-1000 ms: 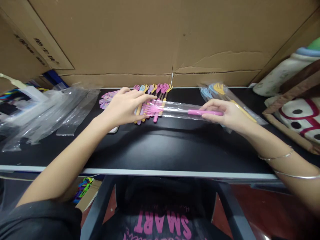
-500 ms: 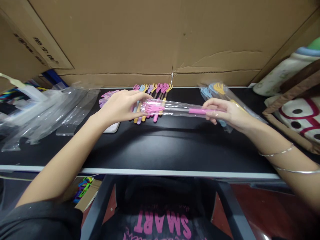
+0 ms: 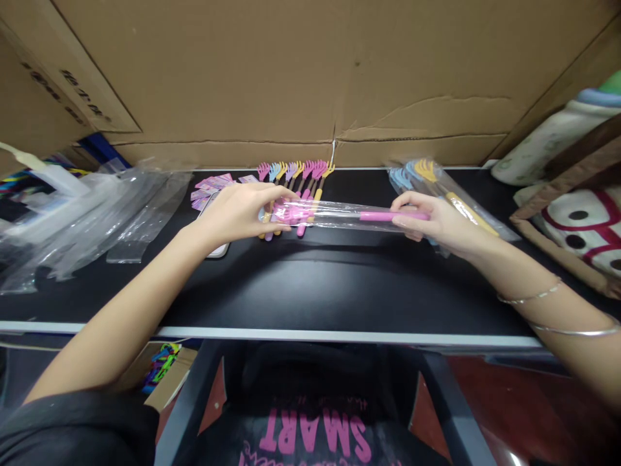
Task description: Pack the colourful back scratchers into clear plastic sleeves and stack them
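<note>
A pink hand-shaped back scratcher (image 3: 378, 216) lies inside a long clear plastic sleeve (image 3: 334, 215), held level above the black table (image 3: 310, 291). My left hand (image 3: 240, 210) pinches the sleeve's left end, by the scratcher's pink claw. My right hand (image 3: 431, 220) is closed round the pink handle at the sleeve's right end. Behind the sleeve, a row of several loose scratchers (image 3: 295, 175) in pink, blue, purple and yellow lies on the table.
Bagged scratchers (image 3: 431, 178) lie at the back right. Empty clear sleeves (image 3: 97, 213) are piled at the left, pink cards (image 3: 208, 189) behind my left hand. A cardboard wall (image 3: 310, 77) closes the back. Printed bags (image 3: 572, 194) crowd the right edge.
Both hands shifted slightly with the sleeved scratcher. My left hand drew in along the sleeve's left end, uncovering more of the pink cards; my right hand stays closed on the handle.
</note>
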Demonstrator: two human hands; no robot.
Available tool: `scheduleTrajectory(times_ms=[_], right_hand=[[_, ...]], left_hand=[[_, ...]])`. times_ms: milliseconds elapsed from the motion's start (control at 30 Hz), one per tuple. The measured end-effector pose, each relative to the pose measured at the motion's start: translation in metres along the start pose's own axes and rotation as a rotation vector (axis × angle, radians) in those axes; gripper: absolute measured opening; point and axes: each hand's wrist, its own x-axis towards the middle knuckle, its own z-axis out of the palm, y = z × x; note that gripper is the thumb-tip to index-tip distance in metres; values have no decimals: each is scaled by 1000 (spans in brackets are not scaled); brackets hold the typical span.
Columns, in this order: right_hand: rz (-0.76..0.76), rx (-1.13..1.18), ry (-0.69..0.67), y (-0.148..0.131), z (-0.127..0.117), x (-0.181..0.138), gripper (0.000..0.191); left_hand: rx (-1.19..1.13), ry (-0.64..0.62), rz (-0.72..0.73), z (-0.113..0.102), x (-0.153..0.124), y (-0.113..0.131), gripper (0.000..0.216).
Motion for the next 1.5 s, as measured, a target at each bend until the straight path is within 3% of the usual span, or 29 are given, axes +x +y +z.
scheduleTrajectory(times_ms=[400,933,1500], right_hand=[[37,65,38,-4,7,-4,47],[24,121,92,-2,3,-3,44],[-75,-81,101,-5,-3,-6,39]], left_hand=[[-67,-18,63,11,0,3,53],[-133,-116,26,-14,-2,-8,61],[-185,-132,13,-16,-1,-9,67]])
